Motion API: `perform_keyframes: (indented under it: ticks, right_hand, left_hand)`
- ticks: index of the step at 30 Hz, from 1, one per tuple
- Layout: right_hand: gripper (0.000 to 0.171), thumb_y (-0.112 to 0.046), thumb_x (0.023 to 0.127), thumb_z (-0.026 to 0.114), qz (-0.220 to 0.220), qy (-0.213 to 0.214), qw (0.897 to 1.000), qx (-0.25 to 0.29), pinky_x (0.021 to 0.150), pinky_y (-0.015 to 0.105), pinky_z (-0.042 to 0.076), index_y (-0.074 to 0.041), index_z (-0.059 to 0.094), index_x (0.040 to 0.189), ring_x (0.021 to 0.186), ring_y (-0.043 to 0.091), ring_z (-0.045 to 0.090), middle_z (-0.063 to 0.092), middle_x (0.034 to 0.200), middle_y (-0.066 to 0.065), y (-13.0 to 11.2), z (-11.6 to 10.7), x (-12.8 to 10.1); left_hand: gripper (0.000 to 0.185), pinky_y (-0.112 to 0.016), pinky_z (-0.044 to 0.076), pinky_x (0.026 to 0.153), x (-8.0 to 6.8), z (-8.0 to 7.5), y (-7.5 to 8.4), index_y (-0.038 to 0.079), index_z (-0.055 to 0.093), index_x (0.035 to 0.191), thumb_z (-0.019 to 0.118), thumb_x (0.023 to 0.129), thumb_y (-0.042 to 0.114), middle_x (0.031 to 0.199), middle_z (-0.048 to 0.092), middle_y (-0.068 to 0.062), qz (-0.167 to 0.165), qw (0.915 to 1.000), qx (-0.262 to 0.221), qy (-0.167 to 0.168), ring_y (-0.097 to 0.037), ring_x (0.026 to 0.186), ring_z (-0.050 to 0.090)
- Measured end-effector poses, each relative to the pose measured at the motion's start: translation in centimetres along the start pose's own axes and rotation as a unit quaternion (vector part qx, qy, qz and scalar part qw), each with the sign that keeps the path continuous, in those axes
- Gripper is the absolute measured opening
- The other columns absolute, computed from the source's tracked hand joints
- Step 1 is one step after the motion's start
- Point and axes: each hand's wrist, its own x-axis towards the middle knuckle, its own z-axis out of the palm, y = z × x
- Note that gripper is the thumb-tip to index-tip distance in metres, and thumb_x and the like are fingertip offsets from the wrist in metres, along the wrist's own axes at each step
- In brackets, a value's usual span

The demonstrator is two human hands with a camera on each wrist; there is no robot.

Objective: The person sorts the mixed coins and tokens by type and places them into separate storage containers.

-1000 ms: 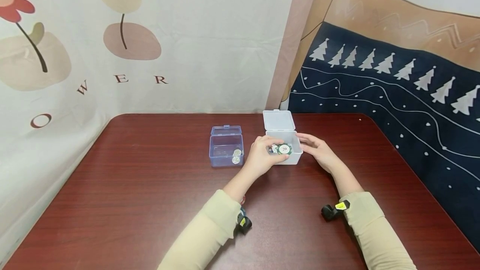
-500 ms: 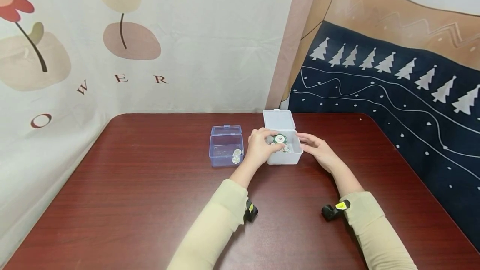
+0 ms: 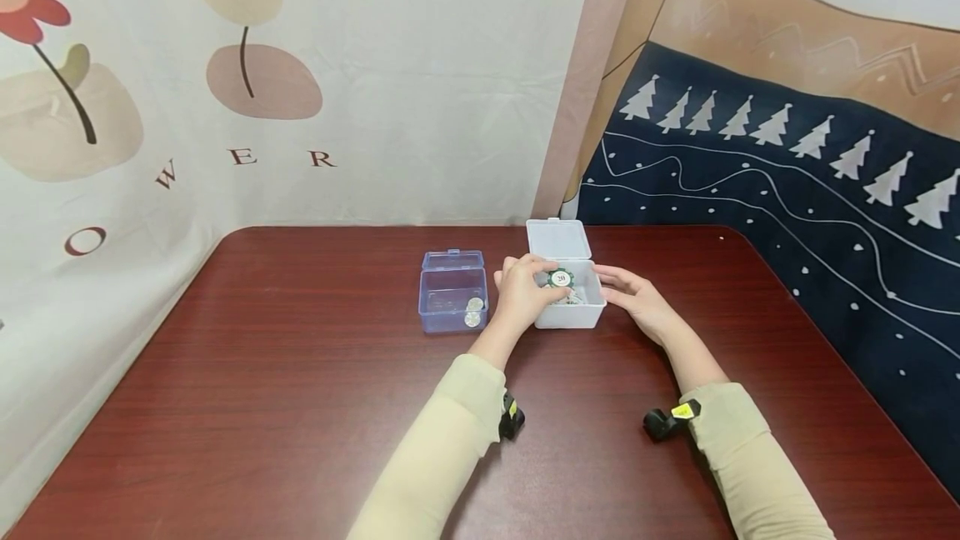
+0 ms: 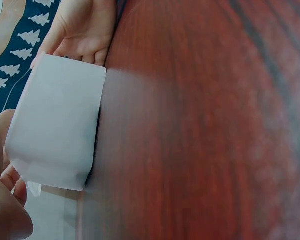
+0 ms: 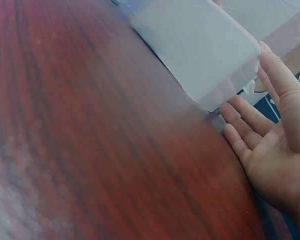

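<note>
Pinching a green poker chip [image 3: 560,278] marked 20 with the left hand [image 3: 520,297], fingers curled round its edge, over the open white plastic box [image 3: 570,311]. Bracing that box's right wall with the right hand [image 3: 634,300], fingers straight and spread. Lying just left on the dark red table [image 3: 300,407]: an open blue box [image 3: 452,300] holding coins [image 3: 472,312].

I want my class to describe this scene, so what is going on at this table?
A person's left hand pinches a green chip marked 20 over an open white box that already holds other pieces. The right hand rests with straight fingers against the box's side. A blue box with two silver coins stands open to the left.
</note>
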Motion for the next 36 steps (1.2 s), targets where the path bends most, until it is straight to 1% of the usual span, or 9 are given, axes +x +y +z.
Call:
perform_keyframes:
  ticks: [3, 10, 16, 23, 29, 33, 36]
  right_hand:
    - [0.051, -0.017, 0.095, 0.060, 0.003, 0.001, 1.000, 0.001, 0.106, 0.052, 0.026, -0.005, 0.044, 0.142, 0.129, 0.031, 0.040, 0.045, 0.141, 0.020, 0.07, -0.02, 0.05]
    - [0.052, -0.017, 0.095, 0.061, 0.006, -0.002, 1.000, 0.009, 0.106, 0.053, 0.026, -0.005, 0.044, 0.142, 0.129, 0.033, 0.039, 0.045, 0.142, 0.019, 0.00, 0.01, 0.09]
    - [0.051, -0.016, 0.094, 0.061, 0.004, -0.002, 1.000, 0.011, 0.106, 0.052, 0.026, -0.005, 0.044, 0.142, 0.129, 0.032, 0.040, 0.045, 0.141, 0.019, -0.07, 0.05, 0.04]
    - [0.052, -0.017, 0.094, 0.062, 0.004, 0.001, 1.000, 0.012, 0.107, 0.053, 0.025, -0.004, 0.044, 0.141, 0.129, 0.033, 0.040, 0.045, 0.141, 0.019, -0.22, 0.08, -0.11]
    - [0.052, -0.019, 0.094, 0.062, 0.004, 0.000, 1.000, 0.009, 0.107, 0.053, 0.026, -0.005, 0.044, 0.141, 0.129, 0.032, 0.040, 0.045, 0.141, 0.019, -0.16, 0.11, -0.14]
    - [0.053, -0.020, 0.094, 0.062, 0.006, -0.002, 1.000, 0.005, 0.107, 0.054, 0.025, -0.006, 0.044, 0.142, 0.129, 0.033, 0.039, 0.045, 0.141, 0.019, -0.22, 0.11, -0.16]
    - [0.053, -0.021, 0.094, 0.062, 0.011, 0.000, 1.000, 0.005, 0.107, 0.054, 0.024, -0.006, 0.044, 0.142, 0.130, 0.032, 0.039, 0.045, 0.142, 0.018, -0.26, 0.09, -0.18]
  left_hand:
    - [0.041, -0.042, 0.027, 0.089, 0.00, 0.01, 0.06, 0.013, 0.074, 0.109, 0.085, 0.071, 0.026, 0.106, 0.065, 0.004, -0.006, 0.9999, 0.011, -0.002, -0.019, 0.102, 0.045]
    - [0.041, -0.041, 0.026, 0.090, 0.00, -0.02, 0.28, 0.017, 0.074, 0.110, 0.084, 0.072, 0.029, 0.111, 0.064, 0.006, -0.037, 0.9987, 0.033, -0.015, -0.017, 0.102, 0.044]
    - [0.042, -0.041, 0.026, 0.090, 0.05, -0.09, 0.41, 0.017, 0.074, 0.110, 0.084, 0.072, 0.030, 0.114, 0.064, 0.005, -0.043, 0.9978, 0.044, -0.024, -0.018, 0.105, 0.044]
    - [0.047, -0.042, 0.026, 0.089, 0.16, 0.10, -0.14, 0.015, 0.071, 0.117, 0.082, 0.075, 0.033, 0.113, 0.063, 0.003, -0.023, 0.9986, 0.031, -0.036, -0.019, 0.102, 0.046]
    - [0.048, -0.041, 0.027, 0.090, 0.05, -0.05, -0.29, 0.016, 0.068, 0.122, 0.079, 0.079, 0.035, 0.117, 0.061, 0.003, -0.019, 0.9985, 0.014, -0.049, -0.018, 0.104, 0.045]
    - [0.048, -0.042, 0.029, 0.092, -0.25, -0.42, 0.02, 0.016, 0.067, 0.123, 0.079, 0.079, 0.033, 0.119, 0.060, 0.002, -0.008, 0.9989, 0.000, -0.046, -0.019, 0.107, 0.045]
    - [0.048, -0.043, 0.029, 0.092, -0.58, -0.83, 0.39, 0.015, 0.068, 0.122, 0.080, 0.079, 0.030, 0.118, 0.061, 0.000, 0.007, 0.9992, -0.014, -0.036, -0.021, 0.107, 0.045]
